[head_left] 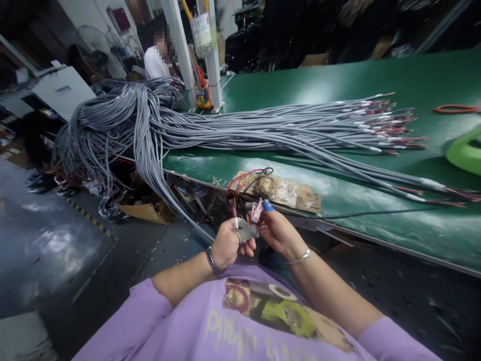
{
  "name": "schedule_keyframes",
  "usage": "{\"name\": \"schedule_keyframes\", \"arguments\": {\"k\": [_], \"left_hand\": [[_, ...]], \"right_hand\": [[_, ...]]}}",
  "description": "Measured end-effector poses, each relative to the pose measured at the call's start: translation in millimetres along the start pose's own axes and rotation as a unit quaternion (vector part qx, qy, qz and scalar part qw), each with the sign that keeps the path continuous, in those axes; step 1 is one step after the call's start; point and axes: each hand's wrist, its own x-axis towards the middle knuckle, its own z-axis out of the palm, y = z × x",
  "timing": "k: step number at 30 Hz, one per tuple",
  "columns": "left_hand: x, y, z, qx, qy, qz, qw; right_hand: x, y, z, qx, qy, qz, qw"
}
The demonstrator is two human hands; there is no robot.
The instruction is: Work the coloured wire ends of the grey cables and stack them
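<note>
Left hand [226, 244] grip closed on a grey cable [205, 234] near its end, coloured wires [234, 209] fanning up from the fist; right hand [281, 233] grip curled in just beside it (blue cover [267, 205] on one digit), can't tell what it pinches; cable end sits off the tabletop [285, 87] edge, near a wooden board [302, 194].

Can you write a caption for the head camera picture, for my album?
Left hand holding colourful wires, right hand close by, at a green table spread with gray cables.
</note>
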Motion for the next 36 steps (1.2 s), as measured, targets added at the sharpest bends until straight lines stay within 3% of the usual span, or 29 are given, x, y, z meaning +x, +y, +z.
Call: {"name": "schedule_keyframes", "arguments": {"k": [13,19,25,29,31,36], "left_hand": [[-1.3,-2.1,-0.1,0.027,-0.008,-0.011,1.0],[-10.5,-2.3,-1.9,0.008,0.003,-0.005,1.0],[-11.0,-5.9,-1.3,-0.023,0.034,0.021,0.999],[-8.3,-5.9,0.2,-0.027,0.036,0.022,0.999],[-7.3,-5.1,1.3,-0.029,0.037,0.022,0.999],[-5.1,-4.3,3.7,-0.029,0.046,0.017,0.998]], "right_hand": [[-0.1,6.8,-3.3,0.0,0.008,-0.014,1.0],[-5.9,1.5,0.1,0.016,-0.029,0.009,0.999],[-5.1,3.3,5.3,0.003,0.022,-0.021,1.0],[-8.3,9.2,5.2,-0.046,0.071,-0.117,0.989],[-9.1,10.1,5.9,-0.063,0.068,-0.137,0.986],[-1.6,10.4,4.6,-0.018,-0.033,-0.027,0.999]]}}
